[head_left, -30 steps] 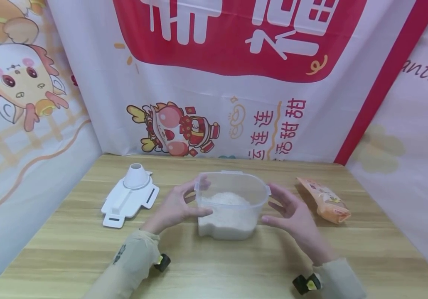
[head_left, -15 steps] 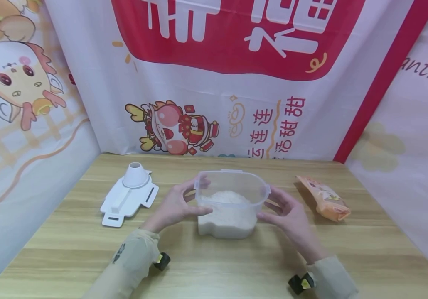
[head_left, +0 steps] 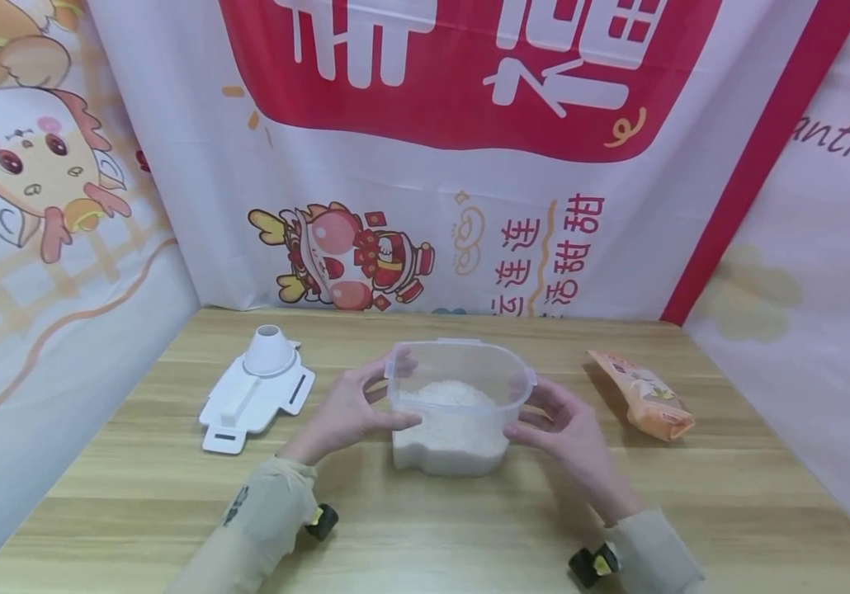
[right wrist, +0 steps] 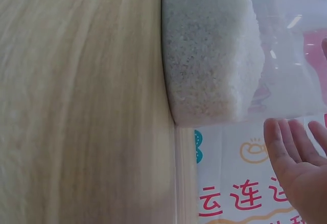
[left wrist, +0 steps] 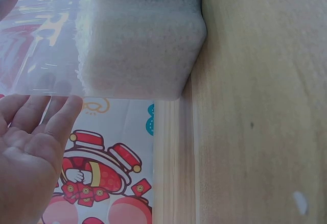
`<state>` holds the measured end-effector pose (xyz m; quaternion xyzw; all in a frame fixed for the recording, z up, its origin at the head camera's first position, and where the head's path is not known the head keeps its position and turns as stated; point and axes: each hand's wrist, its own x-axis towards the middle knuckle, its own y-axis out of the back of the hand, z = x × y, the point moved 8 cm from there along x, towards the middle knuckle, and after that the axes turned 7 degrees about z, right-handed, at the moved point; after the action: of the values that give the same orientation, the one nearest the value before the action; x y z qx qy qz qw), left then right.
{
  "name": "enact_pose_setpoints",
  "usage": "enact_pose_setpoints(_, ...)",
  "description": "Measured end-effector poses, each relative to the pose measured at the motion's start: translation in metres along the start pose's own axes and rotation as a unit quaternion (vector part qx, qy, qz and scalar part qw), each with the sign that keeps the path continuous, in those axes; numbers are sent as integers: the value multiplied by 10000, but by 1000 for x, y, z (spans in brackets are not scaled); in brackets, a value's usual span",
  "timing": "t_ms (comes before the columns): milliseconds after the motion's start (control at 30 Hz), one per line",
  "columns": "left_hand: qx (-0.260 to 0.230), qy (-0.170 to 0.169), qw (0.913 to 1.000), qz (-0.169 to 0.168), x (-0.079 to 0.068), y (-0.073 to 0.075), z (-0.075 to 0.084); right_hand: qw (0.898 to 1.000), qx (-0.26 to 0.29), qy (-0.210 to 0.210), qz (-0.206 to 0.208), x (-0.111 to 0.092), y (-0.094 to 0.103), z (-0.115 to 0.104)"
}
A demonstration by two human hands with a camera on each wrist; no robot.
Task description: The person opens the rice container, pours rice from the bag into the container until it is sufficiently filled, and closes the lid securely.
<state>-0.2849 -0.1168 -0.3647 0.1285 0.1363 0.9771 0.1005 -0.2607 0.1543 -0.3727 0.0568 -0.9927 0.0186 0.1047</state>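
Observation:
A clear plastic container (head_left: 469,375), partly filled with white rice (head_left: 450,441), stands upright on the table between both hands. My left hand (head_left: 351,412) holds its left side, thumb along the front and fingers toward the back just below the rim. On the opposite side, my right hand (head_left: 569,429) holds the container with its thumb at the front right corner. The left wrist view shows the left hand's fingertips (left wrist: 74,103) at the clear wall above the rice. In the right wrist view, the right fingertips (right wrist: 272,123) meet the wall at a similar height.
On the left of the wooden table (head_left: 425,536) lies a white plastic lid-like piece (head_left: 250,400) with a cone-shaped spout. An orange and white packet (head_left: 651,400) lies to the right. Printed cloth (head_left: 395,165) hangs along the back and both sides.
My right hand has moved left, closing in on the container, and its thumb now reaches the front right corner. The left hand and the container have stayed in place.

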Motion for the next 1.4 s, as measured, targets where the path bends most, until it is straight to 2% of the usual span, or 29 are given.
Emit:
enact_pose_setpoints(633,200,-71,9998,5,1,1,2,9995,-288,95,-84,2,-6,2)
enact_pose_setpoints(833,162,-44,9999,24,-1,0,4,9990,-328,11,-297,5,-11,4)
enact_pose_setpoints(933,105,-41,9999,25,-1,-1,5,9986,-164,137,-486,7,-14,5)
enact_pose_setpoints(1133,102,-25,9999,9,1,-1,5,9971,-316,334,-614,10,-12,7)
enact_pose_setpoints(1267,246,-21,9997,-28,1,0,5,9972,-375,297,-570,10,-12,9)
enact_pose_setpoints(1400,721,-56,9973,-133,0,0,10,9974,-385,252,-553,9,-12,9)
